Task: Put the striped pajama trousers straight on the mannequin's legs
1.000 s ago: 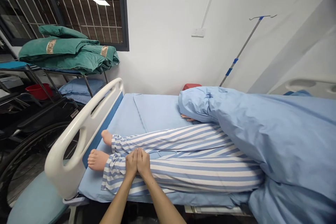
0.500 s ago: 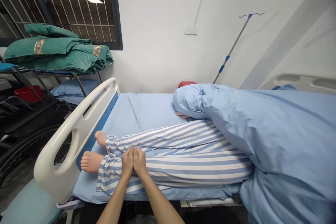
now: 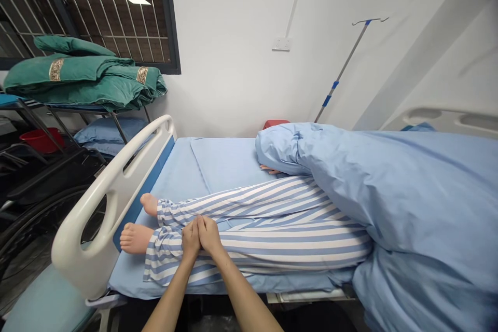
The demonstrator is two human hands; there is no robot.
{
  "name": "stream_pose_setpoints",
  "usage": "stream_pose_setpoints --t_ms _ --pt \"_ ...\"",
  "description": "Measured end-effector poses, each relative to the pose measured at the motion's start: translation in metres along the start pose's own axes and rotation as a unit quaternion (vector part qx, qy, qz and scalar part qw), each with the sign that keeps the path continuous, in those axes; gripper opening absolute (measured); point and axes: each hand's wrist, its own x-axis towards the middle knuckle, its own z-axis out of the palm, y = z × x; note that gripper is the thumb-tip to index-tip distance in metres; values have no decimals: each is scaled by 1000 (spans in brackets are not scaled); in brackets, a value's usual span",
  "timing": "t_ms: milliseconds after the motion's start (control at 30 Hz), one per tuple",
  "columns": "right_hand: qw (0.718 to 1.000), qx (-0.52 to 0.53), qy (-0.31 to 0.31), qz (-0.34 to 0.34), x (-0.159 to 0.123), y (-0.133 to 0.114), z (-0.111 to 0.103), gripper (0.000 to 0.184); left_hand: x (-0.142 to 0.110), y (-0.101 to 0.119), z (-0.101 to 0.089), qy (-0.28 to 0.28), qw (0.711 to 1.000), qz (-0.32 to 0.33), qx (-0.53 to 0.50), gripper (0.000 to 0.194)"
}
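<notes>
My left hand (image 3: 191,239) and my right hand (image 3: 209,233) press side by side on the near lower leg of a figure lying on the bed. Both have curled fingers closed over the blue-and-white striped trouser leg (image 3: 280,249); the fingertips are hidden on its inner side. Just left of my hands the cuffs end at two bare feet, the near foot (image 3: 136,238) and the far foot (image 3: 149,204), toes up. A bulky light blue quilt (image 3: 373,181) covers the figure from the thighs up. Under its edge a few fingers (image 3: 269,169) of the figure show.
A white footboard (image 3: 112,207) with hand holes closes the bed's left end. Behind it stand a wheelchair (image 3: 50,218), a red bucket (image 3: 42,140) and folded green bedding (image 3: 85,80). An IV pole (image 3: 344,70) leans into view by the wall.
My right hand has shifted slightly up and tilted over beside the left one. Both hands stay on the near lower leg. The view has moved a little.
</notes>
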Motion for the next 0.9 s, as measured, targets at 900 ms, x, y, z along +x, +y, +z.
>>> stream_pose_setpoints --t_ms 900 --pt "999 -26 28 -4 0 13 -20 42 -7 7 24 -23 1000 8 -18 41"
